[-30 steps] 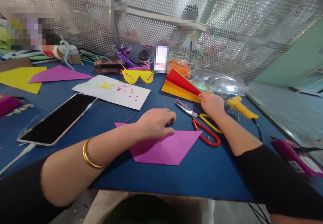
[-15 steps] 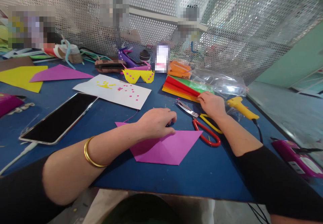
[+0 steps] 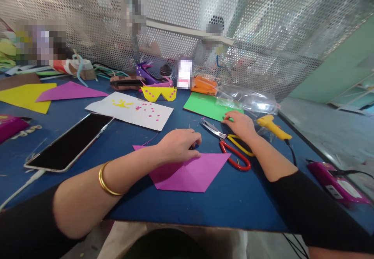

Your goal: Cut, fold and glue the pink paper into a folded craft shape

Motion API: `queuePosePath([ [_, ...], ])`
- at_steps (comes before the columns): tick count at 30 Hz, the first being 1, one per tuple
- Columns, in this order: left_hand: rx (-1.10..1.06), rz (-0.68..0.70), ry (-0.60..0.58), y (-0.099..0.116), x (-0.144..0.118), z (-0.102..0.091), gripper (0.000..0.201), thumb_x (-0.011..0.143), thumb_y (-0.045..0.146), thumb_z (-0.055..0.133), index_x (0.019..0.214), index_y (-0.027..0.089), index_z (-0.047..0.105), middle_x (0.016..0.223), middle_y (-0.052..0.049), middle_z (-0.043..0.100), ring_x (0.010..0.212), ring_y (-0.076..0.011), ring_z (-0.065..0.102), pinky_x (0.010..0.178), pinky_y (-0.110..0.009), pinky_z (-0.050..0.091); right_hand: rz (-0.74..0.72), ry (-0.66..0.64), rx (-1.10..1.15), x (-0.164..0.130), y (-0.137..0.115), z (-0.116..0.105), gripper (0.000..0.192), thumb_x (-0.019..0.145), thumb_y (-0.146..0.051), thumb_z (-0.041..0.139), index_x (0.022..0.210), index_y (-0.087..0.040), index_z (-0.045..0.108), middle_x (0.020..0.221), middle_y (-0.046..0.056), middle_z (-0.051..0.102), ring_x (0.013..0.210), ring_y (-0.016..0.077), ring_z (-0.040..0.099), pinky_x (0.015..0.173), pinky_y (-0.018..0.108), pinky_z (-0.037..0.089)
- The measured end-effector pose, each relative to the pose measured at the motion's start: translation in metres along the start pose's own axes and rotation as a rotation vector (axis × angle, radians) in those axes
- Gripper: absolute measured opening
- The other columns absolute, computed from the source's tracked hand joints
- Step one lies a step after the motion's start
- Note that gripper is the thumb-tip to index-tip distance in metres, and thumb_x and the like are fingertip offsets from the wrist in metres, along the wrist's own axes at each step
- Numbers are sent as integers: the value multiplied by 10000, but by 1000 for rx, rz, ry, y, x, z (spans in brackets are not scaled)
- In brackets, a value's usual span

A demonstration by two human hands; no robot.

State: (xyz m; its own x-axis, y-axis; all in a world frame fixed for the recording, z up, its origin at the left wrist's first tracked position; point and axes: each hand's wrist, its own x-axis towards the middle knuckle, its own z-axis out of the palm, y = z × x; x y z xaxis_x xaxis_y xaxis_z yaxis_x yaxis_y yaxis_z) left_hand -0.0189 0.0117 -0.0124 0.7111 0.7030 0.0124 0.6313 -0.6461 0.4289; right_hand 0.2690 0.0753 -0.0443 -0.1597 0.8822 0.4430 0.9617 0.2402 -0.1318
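Note:
My left hand (image 3: 179, 146) rests over a folded purple sheet (image 3: 195, 173) at the table's front, thumb and curled fingers apart. A small dark patch shows between them, and I cannot tell what it is. My right hand (image 3: 241, 124) is at the near right corner of a green sheet (image 3: 201, 105), its thumb and fingers spread at the edge. The green sheet lies flat on top of other coloured sheets, which are mostly hidden. Just below that hand lie open scissors (image 3: 235, 155) with one red and one yellow handle, blades pointing away to the left.
White paper (image 3: 131, 115) holds small yellow and pink pieces. Behind it stands a yellow paper mask (image 3: 159, 93). A phone (image 3: 71, 142) on a cable lies left. At right are a yellow glue gun (image 3: 273, 126), clear plastic wrap (image 3: 248, 99) and a purple power strip (image 3: 336, 183).
The lifted corner showing red, orange and yellow sheets has gone down, and the green sheet now lies flat. My right hand has loosened at its corner. My left hand has barely moved.

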Motion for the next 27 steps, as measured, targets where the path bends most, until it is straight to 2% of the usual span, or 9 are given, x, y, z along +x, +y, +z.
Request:
queuePosePath([
  [4, -73, -22, -3, -1, 1, -4, 175, 883, 299, 529, 915, 207, 674, 950, -31, 674, 876, -184, 599, 729, -289, 374, -30, -2, 48, -4, -16, -22, 132, 895, -311, 619, 884, -219, 713, 1136, 91, 720, 991, 295, 674, 811, 408, 487],
  [7, -140, -61, -19, 0, 1, -7, 330, 911, 448, 503, 780, 200, 677, 829, -27, 683, 800, -184, 594, 684, -290, 360, -129, -68, 118, -11, -42, -43, 134, 912, -312, 625, 903, -222, 724, 1089, 69, 736, 991, 271, 677, 838, 391, 491],
  [10, -230, -113, -75, 1, -2, -9, 354, 785, 546, 646, 705, 202, 669, 682, 0, 652, 654, -160, 558, 592, -277, 326, -248, -179, 212, -20, -73, -57, 157, 942, -346, 615, 952, -247, 737, 1013, 24, 759, 941, 219, 691, 812, 342, 509],
  [15, -435, -188, -152, 1, -6, -18, 193, 666, 381, 717, 651, 199, 654, 575, 35, 598, 546, -121, 510, 532, -252, 315, -367, -266, 326, -35, -107, -63, 200, 923, -374, 667, 1059, -235, 716, 1063, 29, 760, 1034, 230, 683, 920, 369, 513],
  [17, -521, -251, -91, -1, -7, -25, 224, 671, 409, 710, 673, 194, 648, 560, 37, 576, 514, -116, 474, 505, -254, 304, -270, -122, 397, -38, -110, -62, 306, 949, -426, 617, 1172, -222, 667, 1196, 75, 718, 1118, 263, 655, 962, 418, 505],
  [20, -648, -355, 123, -4, -6, -35, 285, 675, 457, 721, 727, 197, 618, 566, 50, 545, 498, -103, 431, 491, -244, 284, 15, 216, 595, -38, -108, -61, 454, 908, -531, 629, 1254, -238, 604, 1320, 114, 644, 1212, 294, 603, 1012, 461, 482],
  [22, -735, -399, 297, -5, -5, -39, 316, 679, 481, 725, 745, 202, 593, 595, 58, 536, 519, -92, 429, 504, -234, 290, 213, 287, 836, -36, -108, -59, 548, 830, -570, 701, 1260, -251, 583, 1316, 115, 637, 1232, 283, 589, 1027, 445, 475],
  [25, -872, -434, 483, -5, -2, -38, 360, 645, 496, 756, 766, 201, 590, 667, 48, 575, 578, -94, 477, 537, -231, 345, 443, -7, 1246, -35, -113, -56, 590, 732, -589, 771, 1181, -237, 624, 1157, 99, 708, 1072, 252, 668, 909, 394, 534],
  [27, -978, -459, 524, -2, -1, -33, 409, 608, 510, 780, 794, 202, 586, 712, 32, 614, 609, -112, 532, 563, -246, 409, 492, -229, 1364, -37, -119, -53, 524, 695, -565, 799, 1060, -206, 687, 1026, 95, 742, 906, 232, 708, 788, 367, 563],
])
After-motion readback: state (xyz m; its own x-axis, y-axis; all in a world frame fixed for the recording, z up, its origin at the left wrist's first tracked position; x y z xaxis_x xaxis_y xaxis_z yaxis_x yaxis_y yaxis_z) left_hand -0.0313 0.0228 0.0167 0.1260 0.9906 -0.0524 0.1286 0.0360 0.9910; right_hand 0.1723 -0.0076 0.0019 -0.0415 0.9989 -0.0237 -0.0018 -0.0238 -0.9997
